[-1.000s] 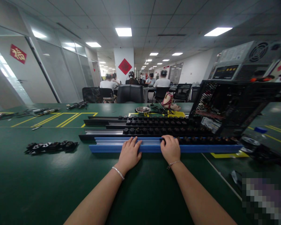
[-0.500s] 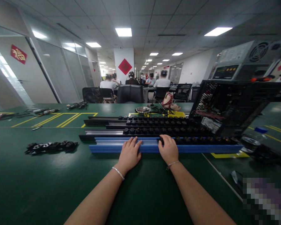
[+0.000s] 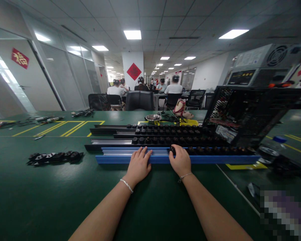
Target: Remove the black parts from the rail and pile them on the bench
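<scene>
A long blue rail with a silvery inner channel lies crosswise in front of me. My left hand rests on its left half, fingers stretched over the channel and the thumb apart, holding nothing. Farther right, my right hand curls over the rail, its fingers on a black socket module at the left end of the row. More black modules sit in the rail to the right of that hand. Its fingers partly hide the module. A loose row of black modules lies on the table at the left.
Behind the blue rail lie several black rails fitted with modules. An open computer case carrying power supplies stands at the right, near a blue-capped bottle. A metal bowl and cables lie farther back on the green table.
The fingers of my right hand have shifted very slightly at the black socket module. My left hand and the rail stay where they were.
</scene>
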`<state>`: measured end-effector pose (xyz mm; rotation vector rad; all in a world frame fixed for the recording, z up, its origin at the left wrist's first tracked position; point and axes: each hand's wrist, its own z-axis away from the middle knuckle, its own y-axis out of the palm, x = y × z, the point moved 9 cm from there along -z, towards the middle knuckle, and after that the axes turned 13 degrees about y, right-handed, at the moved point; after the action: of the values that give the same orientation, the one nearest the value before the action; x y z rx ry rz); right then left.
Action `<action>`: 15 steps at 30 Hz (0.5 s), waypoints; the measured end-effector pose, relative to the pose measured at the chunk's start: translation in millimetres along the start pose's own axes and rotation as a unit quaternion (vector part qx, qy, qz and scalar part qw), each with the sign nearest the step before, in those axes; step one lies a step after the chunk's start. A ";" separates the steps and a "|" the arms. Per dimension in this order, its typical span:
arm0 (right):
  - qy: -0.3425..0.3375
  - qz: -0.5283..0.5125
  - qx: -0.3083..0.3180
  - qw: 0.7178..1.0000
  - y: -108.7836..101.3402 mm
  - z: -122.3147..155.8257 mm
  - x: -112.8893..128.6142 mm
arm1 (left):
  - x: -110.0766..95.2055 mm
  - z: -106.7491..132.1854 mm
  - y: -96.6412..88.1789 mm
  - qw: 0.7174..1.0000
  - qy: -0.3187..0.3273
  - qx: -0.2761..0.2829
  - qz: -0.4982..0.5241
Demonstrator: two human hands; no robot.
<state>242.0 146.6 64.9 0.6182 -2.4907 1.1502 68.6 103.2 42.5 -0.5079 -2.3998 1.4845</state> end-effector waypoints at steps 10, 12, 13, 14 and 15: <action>0.006 0.001 0.022 1.000 4.6 1.2 0.4 | -1.0 -0.2 -2.0 1.000 0.000 0.004 -0.001; 0.005 0.000 0.023 1.000 5.2 1.2 0.0 | -1.4 -0.5 -2.5 1.000 0.001 0.004 -0.002; 0.004 -0.001 0.023 1.000 5.4 1.2 0.0 | -1.6 -0.6 -2.6 1.000 0.002 0.004 -0.002; 0.003 -0.003 0.023 1.000 5.7 1.3 0.1 | -1.8 -0.7 -2.6 1.000 0.003 0.004 -0.003; 0.001 -0.004 0.024 1.000 6.0 1.5 0.5 | -1.8 -0.8 -2.6 1.000 0.004 0.004 -0.003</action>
<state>238.3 148.8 60.3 0.6389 -2.4633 1.2103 70.1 102.0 45.1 -0.5027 -2.3871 1.4848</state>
